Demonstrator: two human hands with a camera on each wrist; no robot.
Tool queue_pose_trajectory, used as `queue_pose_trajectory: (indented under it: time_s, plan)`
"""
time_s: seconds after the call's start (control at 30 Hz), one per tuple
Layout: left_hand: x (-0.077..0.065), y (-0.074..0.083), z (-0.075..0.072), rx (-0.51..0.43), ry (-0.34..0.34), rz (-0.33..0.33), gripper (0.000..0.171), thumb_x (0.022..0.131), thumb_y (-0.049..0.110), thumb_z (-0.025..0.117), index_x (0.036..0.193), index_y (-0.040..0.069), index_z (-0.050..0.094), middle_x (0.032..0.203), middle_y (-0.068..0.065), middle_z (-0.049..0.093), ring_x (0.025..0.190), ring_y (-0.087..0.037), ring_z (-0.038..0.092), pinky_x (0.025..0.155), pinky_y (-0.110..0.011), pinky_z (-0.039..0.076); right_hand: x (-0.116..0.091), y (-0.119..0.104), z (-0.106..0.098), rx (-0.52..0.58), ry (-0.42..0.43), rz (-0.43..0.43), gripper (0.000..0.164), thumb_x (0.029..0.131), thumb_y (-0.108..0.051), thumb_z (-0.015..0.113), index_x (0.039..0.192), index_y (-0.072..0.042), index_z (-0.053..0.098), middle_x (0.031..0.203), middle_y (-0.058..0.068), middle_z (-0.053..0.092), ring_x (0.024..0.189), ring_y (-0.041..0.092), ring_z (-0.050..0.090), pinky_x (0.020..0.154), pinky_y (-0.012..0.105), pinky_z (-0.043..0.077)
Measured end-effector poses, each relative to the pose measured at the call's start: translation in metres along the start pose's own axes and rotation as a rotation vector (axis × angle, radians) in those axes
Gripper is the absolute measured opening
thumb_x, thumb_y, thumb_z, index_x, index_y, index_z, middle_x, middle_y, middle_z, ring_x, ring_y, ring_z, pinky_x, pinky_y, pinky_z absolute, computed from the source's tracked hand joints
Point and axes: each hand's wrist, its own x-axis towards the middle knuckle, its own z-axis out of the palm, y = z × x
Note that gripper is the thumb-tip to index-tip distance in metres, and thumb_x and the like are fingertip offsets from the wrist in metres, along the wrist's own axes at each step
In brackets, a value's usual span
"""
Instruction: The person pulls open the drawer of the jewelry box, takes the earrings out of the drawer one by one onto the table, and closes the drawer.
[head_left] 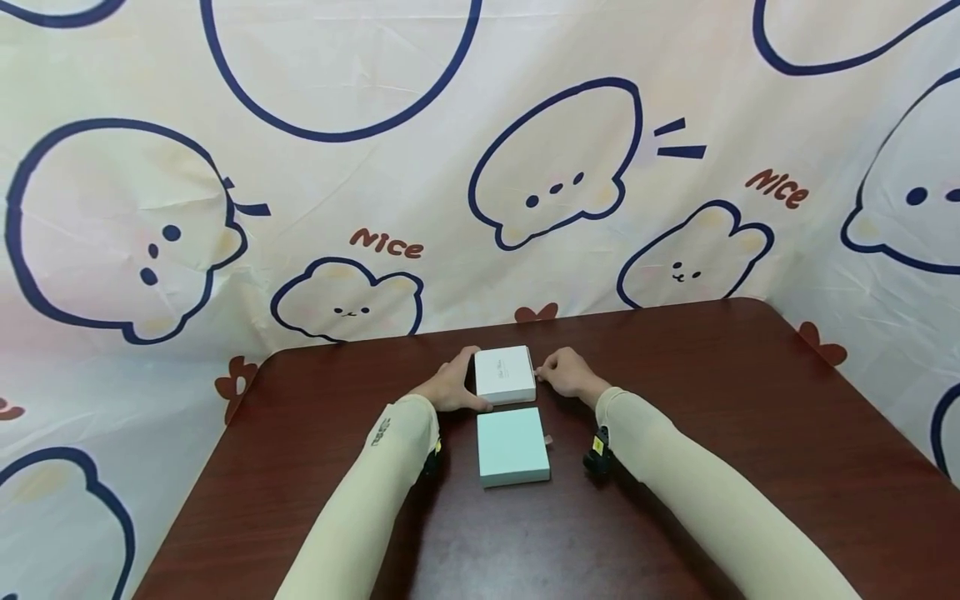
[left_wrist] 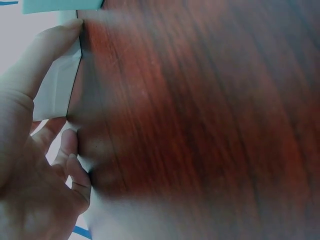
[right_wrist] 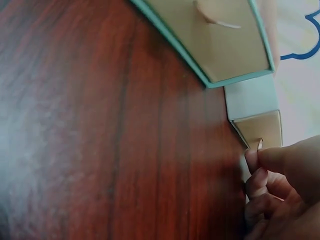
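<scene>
A small white drawer box (head_left: 504, 375) with faint lettering on its lid lies flat on the table. My left hand (head_left: 450, 385) holds it from the left, the thumb along its near side and fingers reaching to the far side. At its right side, my right hand (head_left: 568, 373) pinches a short ribbon pull (right_wrist: 260, 143) between thumb and forefinger. The ribbon comes out of the box's tan end face (right_wrist: 259, 127). Just nearer lies a mint-green drawer box (head_left: 513, 448), untouched, with its own ribbon loop (head_left: 548, 440) on the right.
Both boxes lie on a dark red-brown wooden table (head_left: 300, 467) with rounded far corners. A pale cloth (head_left: 337, 192) printed with blue-outlined cartoon figures hangs behind the table and along its sides.
</scene>
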Motion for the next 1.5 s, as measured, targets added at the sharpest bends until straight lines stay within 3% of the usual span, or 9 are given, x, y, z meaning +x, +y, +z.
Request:
queue_pose_trajectory:
  time_s: [0.2, 0.5, 0.73, 1.07, 1.5]
  plan:
    - [0.002, 0.0003, 0.0001, 0.015, -0.007, 0.005, 0.106, 0.082, 0.031, 0.085, 0.161, 0.017, 0.016, 0.148, -0.014, 0.045, 0.133, -0.034, 0.041, 0.11, -0.053, 0.037, -0.001, 0.0025, -0.0017, -0.01, 0.0, -0.023, 0.045, 0.104, -0.02, 0.057, 0.061, -0.009, 0.059, 0.082, 0.007, 0.07, 0.058, 0.015, 0.047, 0.056, 0.026, 0.038]
    - [-0.0029, 0.0028, -0.0019, 0.01, -0.008, 0.001, 0.105, 0.082, 0.032, 0.085, 0.16, 0.016, 0.017, 0.147, -0.015, 0.047, 0.133, -0.034, 0.042, 0.11, -0.053, 0.038, -0.0026, 0.0034, -0.0005, 0.02, 0.012, -0.039, 0.043, 0.104, -0.018, 0.058, 0.062, -0.008, 0.06, 0.088, 0.008, 0.073, 0.061, 0.015, 0.05, 0.059, 0.027, 0.04]
    - [-0.003, 0.0022, -0.0011, 0.012, -0.003, -0.002, 0.104, 0.083, 0.031, 0.085, 0.16, 0.016, 0.017, 0.147, -0.014, 0.047, 0.131, -0.033, 0.043, 0.11, -0.052, 0.038, -0.0039, 0.0055, 0.0019, 0.018, 0.034, -0.062, 0.044, 0.103, -0.018, 0.058, 0.06, -0.009, 0.055, 0.062, 0.001, 0.055, 0.057, 0.015, 0.046, 0.058, 0.028, 0.038]
    - [-0.0028, 0.0007, -0.0004, 0.004, -0.001, -0.017, 0.104, 0.082, 0.032, 0.085, 0.16, 0.017, 0.017, 0.148, -0.014, 0.045, 0.133, -0.034, 0.041, 0.11, -0.052, 0.037, -0.0015, 0.0074, 0.0051, -0.016, 0.051, -0.044, 0.047, 0.103, -0.02, 0.059, 0.057, -0.013, 0.051, 0.054, -0.003, 0.045, 0.054, 0.015, 0.043, 0.057, 0.028, 0.038]
    - [-0.0029, 0.0012, -0.0015, 0.01, 0.0, -0.016, 0.105, 0.082, 0.032, 0.085, 0.16, 0.018, 0.017, 0.148, -0.014, 0.046, 0.133, -0.034, 0.041, 0.11, -0.052, 0.037, -0.0011, 0.0068, 0.0009, -0.058, 0.068, -0.073, 0.039, 0.102, -0.018, 0.06, 0.065, -0.009, 0.066, 0.058, -0.001, 0.052, 0.058, 0.015, 0.05, 0.059, 0.027, 0.04]
